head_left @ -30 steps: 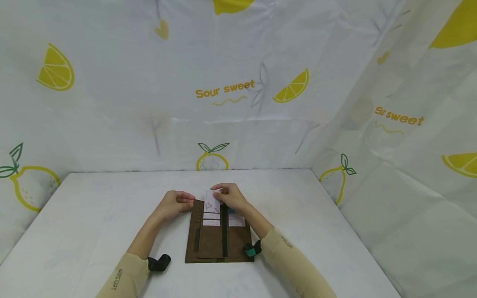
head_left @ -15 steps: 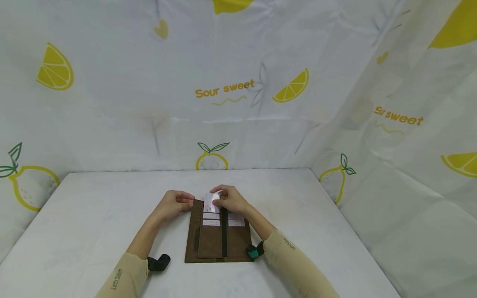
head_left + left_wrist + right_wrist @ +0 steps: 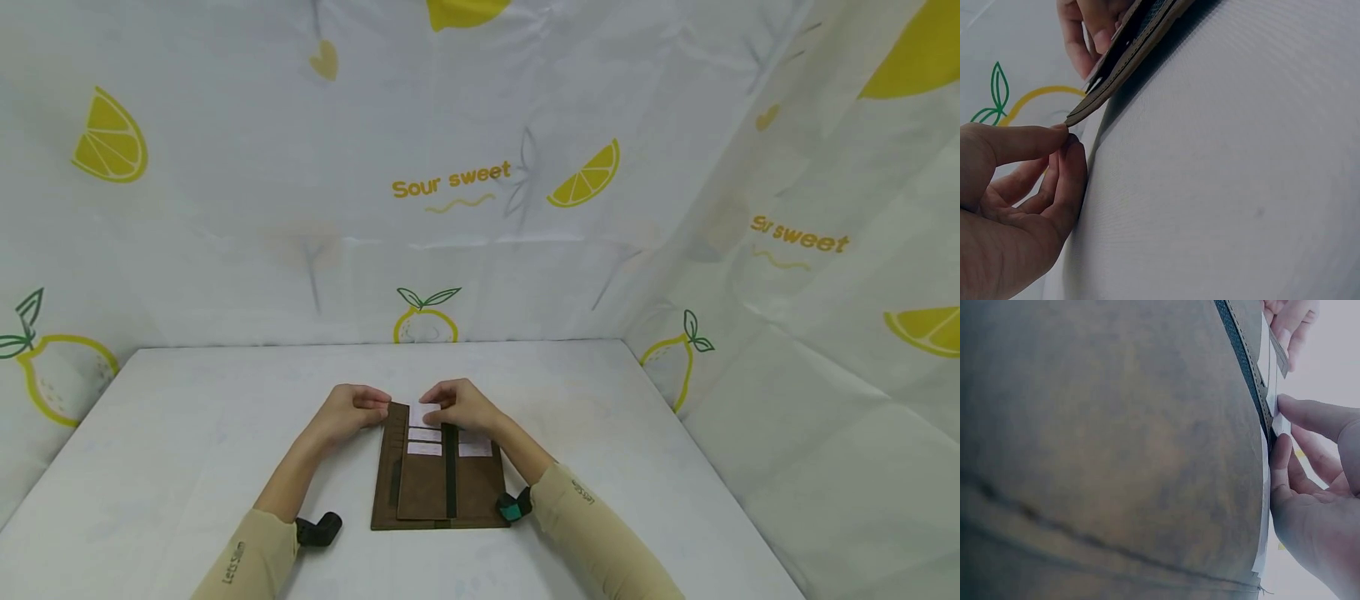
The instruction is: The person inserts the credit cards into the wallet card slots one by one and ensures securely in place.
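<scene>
A brown wallet [image 3: 422,487] lies spread out on the white table, with a dark strip down its middle. At its far left corner, my left hand [image 3: 351,412] pinches the edge between thumb and finger; the left wrist view shows that corner [image 3: 1079,114] at the fingertips. My right hand [image 3: 467,408] pinches a pale card [image 3: 416,417] that stands in the top slot of the middle panel. In the right wrist view, the right thumb and finger [image 3: 1282,450] meet at the card's edge. Below it, more white cards [image 3: 424,448] fill lower slots.
Further white cards [image 3: 475,449] sit in the wallet's right panel, partly under the right hand. The white table [image 3: 187,433] ends at a lemon-print cloth [image 3: 285,283] behind and to the right. Black wrist cameras [image 3: 319,529] are strapped to both wrists.
The right hand has moved down toward the wallet, and the card has slid deeper into its slot, less of it showing. The left hand keeps its place at the corner.
</scene>
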`<state>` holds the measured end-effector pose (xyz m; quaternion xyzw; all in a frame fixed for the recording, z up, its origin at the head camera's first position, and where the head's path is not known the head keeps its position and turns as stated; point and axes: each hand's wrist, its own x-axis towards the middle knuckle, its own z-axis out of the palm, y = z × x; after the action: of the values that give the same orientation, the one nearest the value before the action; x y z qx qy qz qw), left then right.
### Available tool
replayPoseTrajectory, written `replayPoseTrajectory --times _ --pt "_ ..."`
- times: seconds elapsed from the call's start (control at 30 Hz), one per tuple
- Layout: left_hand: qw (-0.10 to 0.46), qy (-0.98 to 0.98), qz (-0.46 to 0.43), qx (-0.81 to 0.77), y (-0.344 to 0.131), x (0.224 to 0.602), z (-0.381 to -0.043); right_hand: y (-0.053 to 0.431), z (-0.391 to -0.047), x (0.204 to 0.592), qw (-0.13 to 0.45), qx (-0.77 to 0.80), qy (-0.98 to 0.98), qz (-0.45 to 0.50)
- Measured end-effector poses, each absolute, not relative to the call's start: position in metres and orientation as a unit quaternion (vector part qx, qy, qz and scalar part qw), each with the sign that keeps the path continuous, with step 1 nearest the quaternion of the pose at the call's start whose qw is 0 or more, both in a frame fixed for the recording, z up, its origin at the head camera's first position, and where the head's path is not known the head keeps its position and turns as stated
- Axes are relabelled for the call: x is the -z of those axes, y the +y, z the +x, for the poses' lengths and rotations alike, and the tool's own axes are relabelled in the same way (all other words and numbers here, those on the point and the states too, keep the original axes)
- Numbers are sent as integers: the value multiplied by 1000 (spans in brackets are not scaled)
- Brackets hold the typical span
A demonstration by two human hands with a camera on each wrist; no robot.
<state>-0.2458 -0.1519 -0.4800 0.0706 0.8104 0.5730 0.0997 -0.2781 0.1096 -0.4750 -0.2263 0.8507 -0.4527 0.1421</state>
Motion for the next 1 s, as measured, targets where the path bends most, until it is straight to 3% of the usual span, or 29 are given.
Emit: replayPoseTrajectory --times 1.0 --pt "100 819 65 -561 -151 478 -244 115 -277 474 163 466 843 -214"
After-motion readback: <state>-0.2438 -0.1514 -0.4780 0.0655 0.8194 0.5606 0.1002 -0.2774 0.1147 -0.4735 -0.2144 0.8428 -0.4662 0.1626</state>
